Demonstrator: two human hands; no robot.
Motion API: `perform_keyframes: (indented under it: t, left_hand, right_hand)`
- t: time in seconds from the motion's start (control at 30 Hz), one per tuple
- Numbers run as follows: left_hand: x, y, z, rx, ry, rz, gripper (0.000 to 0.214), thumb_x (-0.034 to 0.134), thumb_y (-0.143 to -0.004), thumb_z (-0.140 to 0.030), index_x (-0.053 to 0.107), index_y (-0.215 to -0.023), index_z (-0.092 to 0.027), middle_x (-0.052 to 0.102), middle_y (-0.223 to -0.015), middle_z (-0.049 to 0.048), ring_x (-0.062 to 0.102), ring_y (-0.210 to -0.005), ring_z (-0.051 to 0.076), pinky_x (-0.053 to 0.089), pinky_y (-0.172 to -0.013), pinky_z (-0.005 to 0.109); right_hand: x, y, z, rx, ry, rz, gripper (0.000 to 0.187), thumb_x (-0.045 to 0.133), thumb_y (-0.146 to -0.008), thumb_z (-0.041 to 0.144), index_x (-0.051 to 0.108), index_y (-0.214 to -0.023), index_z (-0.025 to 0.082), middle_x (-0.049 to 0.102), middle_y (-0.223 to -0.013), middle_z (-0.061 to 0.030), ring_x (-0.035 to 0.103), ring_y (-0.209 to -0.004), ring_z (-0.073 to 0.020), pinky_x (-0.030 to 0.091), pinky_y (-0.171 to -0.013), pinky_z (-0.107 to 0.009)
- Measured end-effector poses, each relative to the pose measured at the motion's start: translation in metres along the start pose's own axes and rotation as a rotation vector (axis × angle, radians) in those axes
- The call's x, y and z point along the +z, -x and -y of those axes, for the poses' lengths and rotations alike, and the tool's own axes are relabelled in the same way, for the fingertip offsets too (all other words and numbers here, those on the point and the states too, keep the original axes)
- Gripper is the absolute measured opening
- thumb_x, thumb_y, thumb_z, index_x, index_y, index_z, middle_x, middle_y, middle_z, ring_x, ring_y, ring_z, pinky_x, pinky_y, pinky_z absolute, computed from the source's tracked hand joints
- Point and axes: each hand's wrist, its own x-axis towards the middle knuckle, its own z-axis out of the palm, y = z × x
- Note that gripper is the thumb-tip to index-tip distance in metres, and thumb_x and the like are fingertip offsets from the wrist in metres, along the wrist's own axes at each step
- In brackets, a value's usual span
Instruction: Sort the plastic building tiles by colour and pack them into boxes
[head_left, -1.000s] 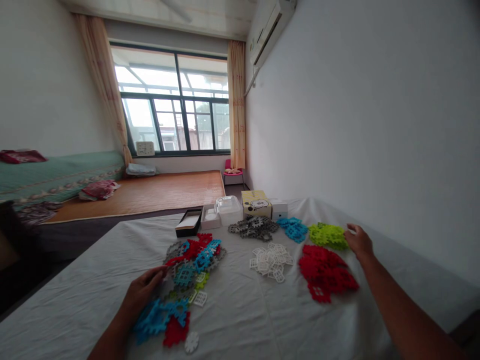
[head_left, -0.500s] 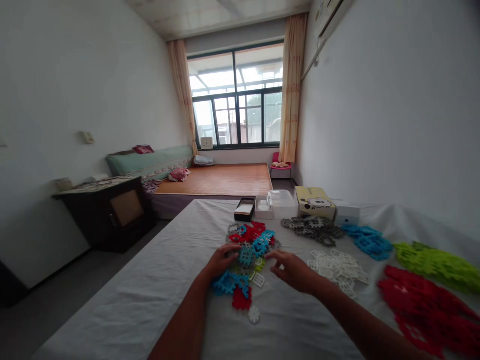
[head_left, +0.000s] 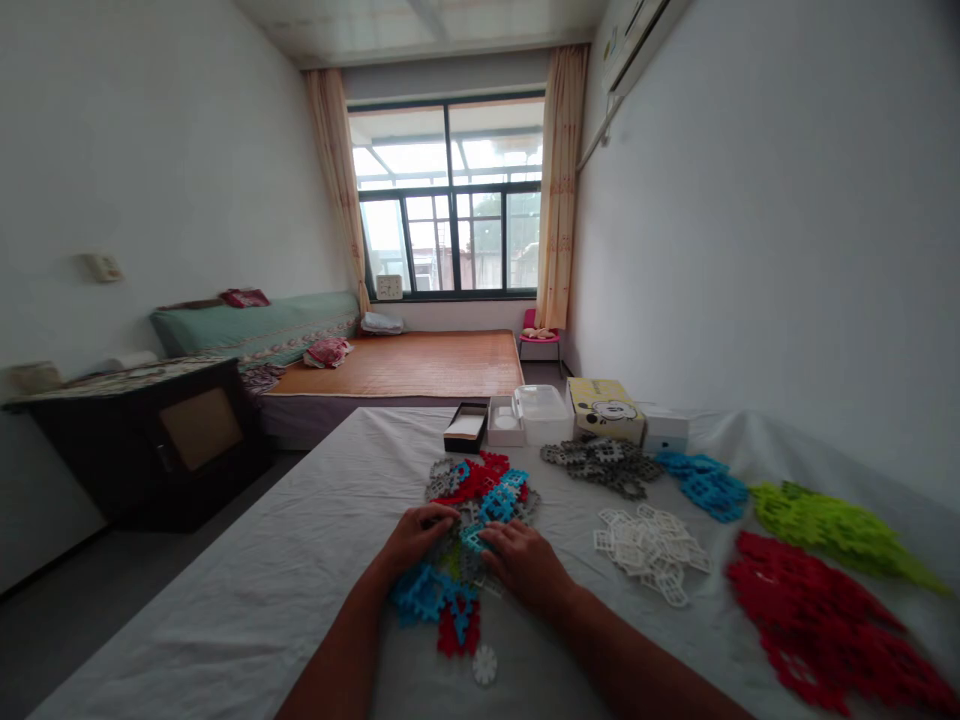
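A mixed pile of flat interlocking plastic building pieces lies on the cloth between my hands, with red pieces (head_left: 480, 480) and grey pieces (head_left: 444, 482) at its far end. My left hand (head_left: 414, 538) is at the pile's left side, thumb and fingers drawn together; what they pinch is hidden. On the right, my right hand (head_left: 526, 562) has its bent fingers on a blue building piece (head_left: 472, 539). Closer to me are more blue pieces (head_left: 420, 596), a red piece (head_left: 454, 635) and a white round piece (head_left: 485, 664).
Sorted piles lie to the right: white pieces (head_left: 651, 550), dark grey pieces (head_left: 604, 464), blue pieces (head_left: 703, 485), green pieces (head_left: 832, 525) and red pieces (head_left: 817, 620). A black box (head_left: 465, 428), a clear plastic container (head_left: 541, 415) and a yellow carton (head_left: 606, 408) stand at the back.
My right hand has moved left and down onto the blue piece. My left hand's fingers have drawn together. The whole view has turned slightly to the right.
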Motion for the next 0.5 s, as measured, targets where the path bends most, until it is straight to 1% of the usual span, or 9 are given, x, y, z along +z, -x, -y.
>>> perform_keyframes:
  t: [0.1,0.17,0.2,0.27,0.33,0.4,0.47,0.5]
  left_hand:
    - [-0.002,-0.002,-0.002,-0.026,-0.002,-0.016,0.032,0.058,-0.076,-0.039,0.072,-0.093,-0.016,0.072,-0.091,0.0067,0.064,-0.087,0.022,0.049,-0.08,0.03]
    - [-0.004,-0.001,-0.003,-0.038,0.005,-0.022,0.031,0.059,-0.075,-0.04,0.073,-0.091,-0.017,0.072,-0.092,0.0061,0.064,-0.087,0.023,0.049,-0.08,0.031]
    - [-0.004,-0.001,-0.003,-0.043,0.009,-0.024,0.031,0.059,-0.074,-0.04,0.073,-0.091,-0.017,0.072,-0.092,0.0057,0.064,-0.088,0.023,0.05,-0.081,0.031]
    - [-0.005,0.0,-0.002,-0.049,0.01,-0.032,0.032,0.06,-0.074,-0.042,0.073,-0.09,-0.018,0.072,-0.093,0.0051,0.064,-0.09,0.024,0.049,-0.082,0.032]
    - [-0.006,0.0,-0.001,-0.047,-0.004,-0.038,0.032,0.059,-0.074,-0.042,0.072,-0.091,-0.019,0.072,-0.095,0.0046,0.064,-0.092,0.024,0.049,-0.084,0.032]
    - [-0.007,0.0,-0.001,-0.04,-0.028,-0.042,0.032,0.058,-0.075,-0.042,0.072,-0.092,-0.019,0.072,-0.096,0.0042,0.064,-0.093,0.024,0.049,-0.085,0.032]
    - [-0.008,-0.001,-0.004,-0.038,-0.049,-0.047,0.032,0.058,-0.075,-0.043,0.072,-0.092,-0.02,0.072,-0.096,0.004,0.064,-0.092,0.023,0.049,-0.085,0.031]
    - [-0.008,-0.002,-0.006,-0.042,-0.056,-0.05,0.032,0.058,-0.074,-0.044,0.072,-0.091,-0.02,0.072,-0.096,0.004,0.064,-0.092,0.023,0.049,-0.085,0.031]
  right_hand:
    - [0.002,-0.005,-0.003,-0.027,0.124,-0.032,0.016,0.049,-0.088,0.024,0.061,-0.098,0.022,0.069,-0.088,-0.0042,0.061,-0.084,-0.0175,0.045,-0.077,-0.028]
    - [-0.003,-0.008,-0.008,-0.004,0.13,-0.082,0.018,0.045,-0.09,0.025,0.062,-0.093,0.02,0.069,-0.081,-0.0049,0.062,-0.08,-0.0176,0.045,-0.076,-0.028]
    - [-0.009,-0.009,-0.013,0.042,0.104,-0.125,0.021,0.042,-0.091,0.026,0.062,-0.092,0.019,0.069,-0.08,-0.0055,0.062,-0.08,-0.0174,0.045,-0.075,-0.027]
    - [-0.025,-0.011,-0.028,0.183,0.001,-0.206,0.027,0.038,-0.093,0.031,0.063,-0.092,0.019,0.069,-0.079,-0.0053,0.063,-0.076,-0.0158,0.045,-0.071,-0.024]
    - [-0.05,-0.009,-0.053,0.335,-0.13,-0.246,0.032,0.035,-0.093,0.037,0.062,-0.093,0.019,0.068,-0.073,-0.0031,0.063,-0.067,-0.0137,0.045,-0.063,-0.021]
    - [-0.08,-0.001,-0.09,0.477,-0.198,-0.26,0.033,0.036,-0.092,0.041,0.061,-0.098,0.02,0.067,-0.069,-0.0004,0.063,-0.06,-0.0126,0.044,-0.058,-0.02]
    - [-0.113,0.014,-0.133,0.655,-0.152,-0.295,0.029,0.041,-0.089,0.04,0.059,-0.104,0.022,0.068,-0.072,0.0008,0.064,-0.06,-0.0122,0.045,-0.058,-0.02]
    - [-0.129,0.022,-0.156,0.775,-0.09,-0.319,0.027,0.043,-0.089,0.038,0.058,-0.106,0.023,0.068,-0.074,0.0012,0.064,-0.062,-0.012,0.046,-0.06,-0.02]
